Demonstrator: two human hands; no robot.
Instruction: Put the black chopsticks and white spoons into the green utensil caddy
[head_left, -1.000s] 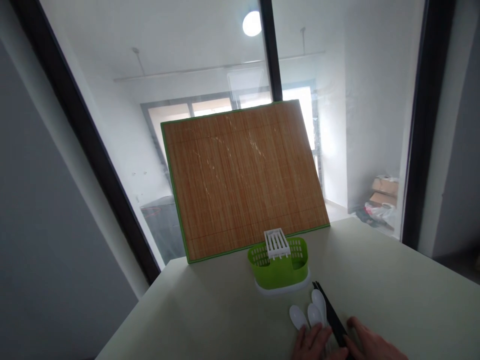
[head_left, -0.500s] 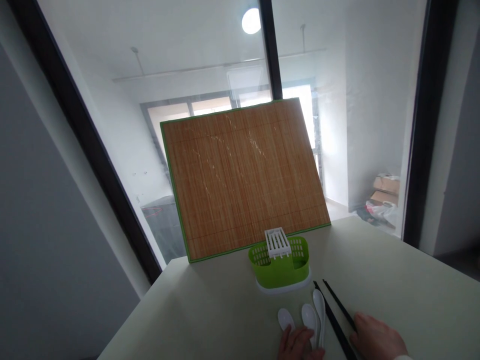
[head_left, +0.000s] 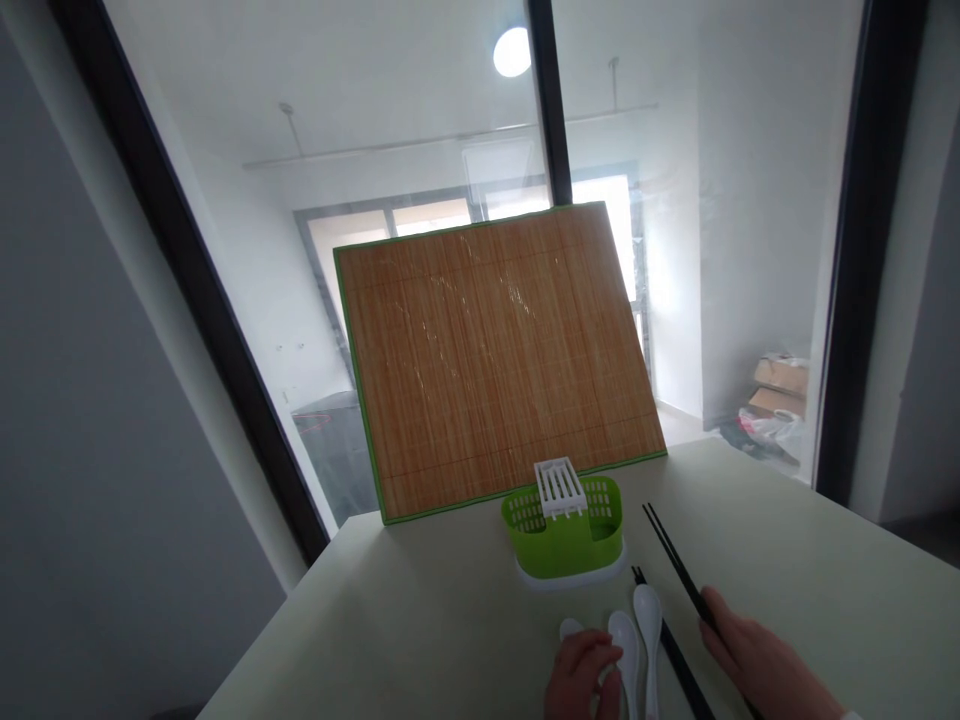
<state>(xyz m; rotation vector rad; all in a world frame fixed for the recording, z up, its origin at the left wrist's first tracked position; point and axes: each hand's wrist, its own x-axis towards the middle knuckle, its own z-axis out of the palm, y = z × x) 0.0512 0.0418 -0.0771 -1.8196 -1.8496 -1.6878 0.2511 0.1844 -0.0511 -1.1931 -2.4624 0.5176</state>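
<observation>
My right hand (head_left: 754, 655) is closed around a pair of black chopsticks (head_left: 679, 560), whose tips point away from me and angle left. My left hand (head_left: 585, 675), fingers curled, is closed over the leftmost white spoon (head_left: 571, 627); only the end of its bowl shows past the fingers. Just right of that hand lie a second white spoon (head_left: 624, 640) and a third, longer white spoon (head_left: 649, 620). Other black chopsticks (head_left: 679, 668) lie on the table partly beneath the third spoon, between my hands.
Beyond the spoons stands a green utensil basket (head_left: 566, 550) on a white base, with a white slotted piece (head_left: 560, 487) across its top. A bamboo mat (head_left: 502, 370) with green edging leans behind it on the pale table (head_left: 435, 620), against a glass partition.
The right hand has taken up the chopsticks, their tips now together and farther forward. My left hand has shifted and curled over the leftmost spoon. The view has moved slightly.
</observation>
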